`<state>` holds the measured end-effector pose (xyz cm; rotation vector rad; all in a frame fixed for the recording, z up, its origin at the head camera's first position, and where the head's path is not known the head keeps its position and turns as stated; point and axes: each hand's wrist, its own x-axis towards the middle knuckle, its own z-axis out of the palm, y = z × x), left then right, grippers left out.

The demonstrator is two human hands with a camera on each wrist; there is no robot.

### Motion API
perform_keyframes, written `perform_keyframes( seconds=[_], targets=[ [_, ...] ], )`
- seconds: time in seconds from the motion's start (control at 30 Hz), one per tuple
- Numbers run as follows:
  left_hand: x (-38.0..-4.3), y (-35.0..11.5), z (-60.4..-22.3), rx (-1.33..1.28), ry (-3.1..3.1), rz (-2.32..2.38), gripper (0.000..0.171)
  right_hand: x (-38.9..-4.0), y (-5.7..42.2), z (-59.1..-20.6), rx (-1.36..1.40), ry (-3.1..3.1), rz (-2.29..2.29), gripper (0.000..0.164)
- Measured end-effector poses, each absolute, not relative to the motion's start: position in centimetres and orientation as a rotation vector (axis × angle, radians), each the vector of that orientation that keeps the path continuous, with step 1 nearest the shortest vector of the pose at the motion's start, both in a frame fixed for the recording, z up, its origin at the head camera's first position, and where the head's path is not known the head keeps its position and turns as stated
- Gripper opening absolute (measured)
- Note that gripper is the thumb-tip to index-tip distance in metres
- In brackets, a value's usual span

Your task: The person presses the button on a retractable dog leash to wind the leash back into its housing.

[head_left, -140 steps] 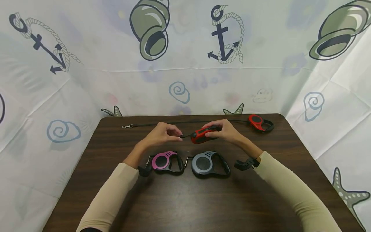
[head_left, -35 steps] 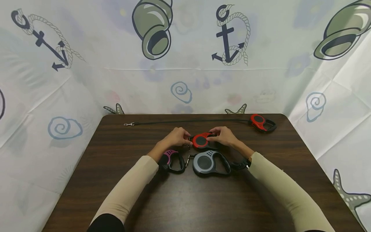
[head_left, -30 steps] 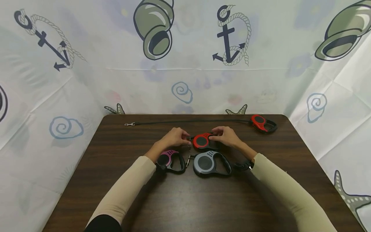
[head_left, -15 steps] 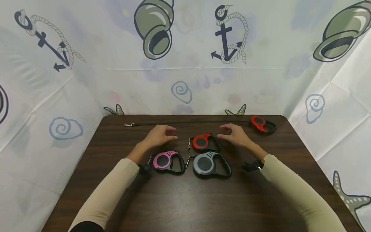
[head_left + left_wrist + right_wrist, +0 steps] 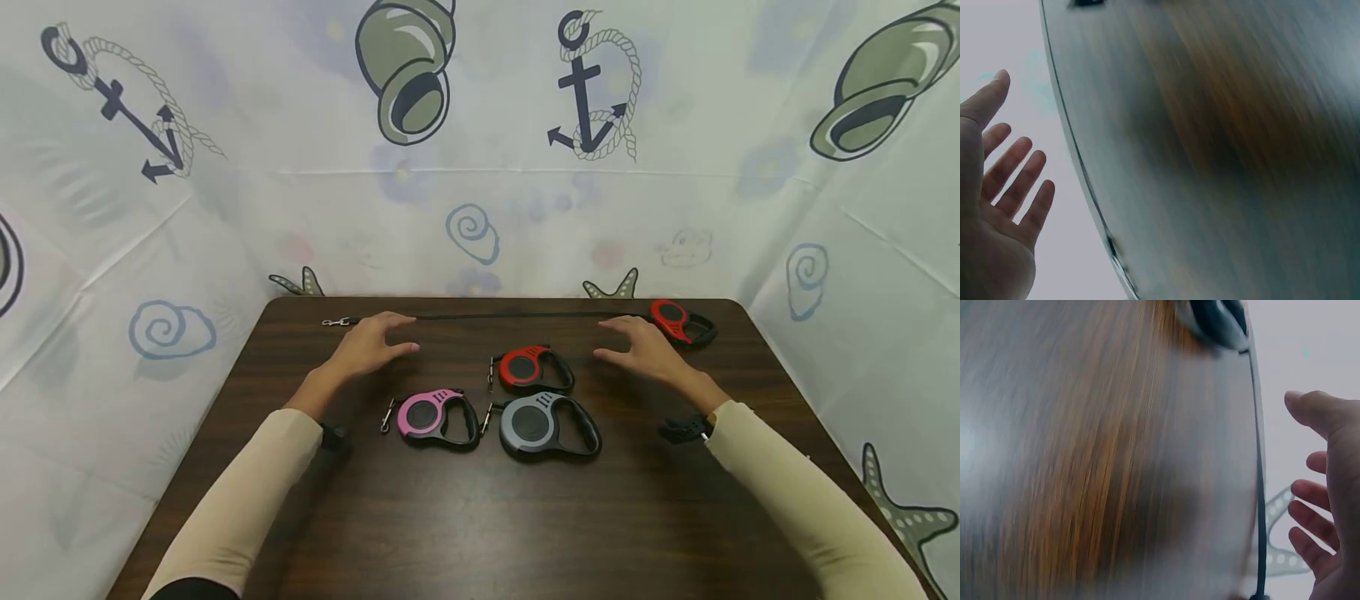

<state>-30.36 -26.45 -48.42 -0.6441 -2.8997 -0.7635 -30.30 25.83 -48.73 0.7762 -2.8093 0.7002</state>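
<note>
My left hand [image 5: 366, 343] hovers over the table's left half, fingers loosely extended and holding nothing. Opposite it, my right hand [image 5: 647, 348] is also empty, thumb and fingers apart. Between them lies a small red retractable dog leash [image 5: 519, 367] with a black handle and a metal clip at its left. Just in front are a pink retractable leash [image 5: 422, 415] on the left and a larger grey retractable leash [image 5: 528, 423] on the right. In the wrist views, the left palm [image 5: 997, 250] and the right fingers [image 5: 1313, 494] show nothing held.
Along the back edge of the brown wooden table [image 5: 465, 525] a second red leash [image 5: 667, 315] lies at the right. Its black cord [image 5: 510, 316] stretches left to a metal clip [image 5: 335, 322]. A white patterned cloth [image 5: 480, 150] hangs behind and beside the table.
The small red leash was held in the air between both hands, then set down behind the grey one. Both hands have let go and moved apart, left hand leftward, right hand rightward.
</note>
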Motion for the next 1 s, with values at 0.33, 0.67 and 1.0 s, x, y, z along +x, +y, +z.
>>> perform_keyframes(
  seconds=[0.33,0.67,1.0],
  targets=[
    [-31.5,-31.0,-49.6,-0.515,-2.958,-0.701,0.077,-30.7,30.4,-49.3,0.717,-2.764,0.517,0.067],
    [-32.3,-33.7,-50.6,-0.386,-3.026,-0.714,0.085,-31.2,33.9,-49.7,0.669,-2.713,0.45,0.072],
    [-32.5,-34.7,-51.0,-0.347,-3.069,-0.698,0.091,-31.8,35.9,-50.0,0.531,-2.774,0.446,0.079]
  ],
)
